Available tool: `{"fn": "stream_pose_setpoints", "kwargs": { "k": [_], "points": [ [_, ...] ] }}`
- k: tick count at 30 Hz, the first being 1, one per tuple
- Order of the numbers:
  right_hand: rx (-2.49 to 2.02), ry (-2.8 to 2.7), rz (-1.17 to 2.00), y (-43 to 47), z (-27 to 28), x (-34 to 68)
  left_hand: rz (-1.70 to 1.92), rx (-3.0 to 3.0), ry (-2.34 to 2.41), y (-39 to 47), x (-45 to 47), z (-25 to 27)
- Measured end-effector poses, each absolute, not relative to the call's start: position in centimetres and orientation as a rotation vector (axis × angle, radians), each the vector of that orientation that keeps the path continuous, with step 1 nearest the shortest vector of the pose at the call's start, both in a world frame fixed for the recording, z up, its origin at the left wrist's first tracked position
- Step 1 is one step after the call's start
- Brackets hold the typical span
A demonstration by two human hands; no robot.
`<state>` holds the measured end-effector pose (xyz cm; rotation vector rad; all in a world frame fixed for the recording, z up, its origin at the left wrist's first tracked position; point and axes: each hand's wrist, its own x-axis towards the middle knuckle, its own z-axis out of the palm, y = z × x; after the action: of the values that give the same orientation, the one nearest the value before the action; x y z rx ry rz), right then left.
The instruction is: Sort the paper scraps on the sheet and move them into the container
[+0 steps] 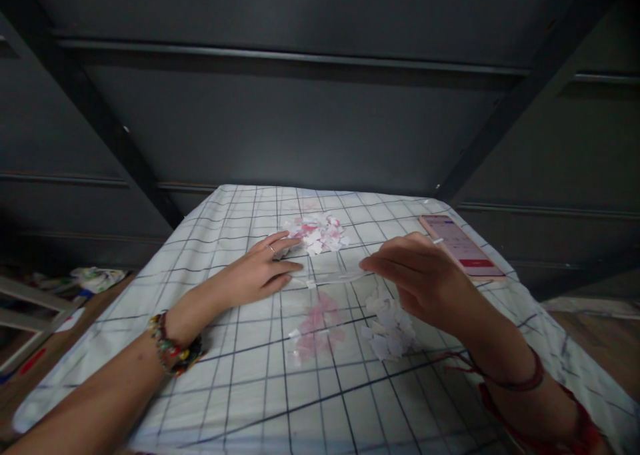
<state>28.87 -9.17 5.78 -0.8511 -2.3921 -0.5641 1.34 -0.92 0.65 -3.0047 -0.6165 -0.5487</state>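
Observation:
My left hand [267,268] lies low over the table with fingers stretched and apart, at the near left edge of a mixed pile of white and pink paper scraps [320,233]. Its thumb and forefinger are close to a clear, plastic-looking strip [340,278] with a small white scrap on it. At the strip's right end, my right hand [420,275] is closed in a pinch; whatever its fingertips hold is hidden. Nearer to me sit pink scraps [320,325], blurred as if under clear film, and beside them a heap of white scraps [391,328].
A phone [463,247] with a lit screen lies at the right, behind my right hand. A white checked cloth [250,388] covers the table, which ends against a dark panelled wall [300,121]. A pale chair frame [30,315] stands at the left.

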Motion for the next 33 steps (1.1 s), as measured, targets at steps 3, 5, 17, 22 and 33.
{"fn": "stream_pose_setpoints", "kwargs": {
  "k": [3, 5, 17, 22, 33],
  "points": [
    [-0.884, -2.387, -0.627, -9.1, 5.8, 29.0, -0.542, -2.998, -0.605, -1.0, 1.4, 0.7],
    [-0.876, -2.358, -0.643, -9.1, 5.8, 28.9, -0.541, -2.996, -0.601, -1.0, 1.4, 0.7],
    [-1.132, -2.270, -0.696, -7.8, 4.9, 29.6, -0.579, -2.995, -0.552, -0.8, 1.5, 0.6],
    [-1.133, -2.333, -0.677, -7.7, 4.8, 28.3, -0.557, -2.986, -0.555, -0.8, 1.5, 0.6],
    [-1.083, -2.361, -0.652, -7.8, 5.2, 28.4, -0.535, -2.998, -0.605, -0.7, 1.5, 0.7]
  ]
}}
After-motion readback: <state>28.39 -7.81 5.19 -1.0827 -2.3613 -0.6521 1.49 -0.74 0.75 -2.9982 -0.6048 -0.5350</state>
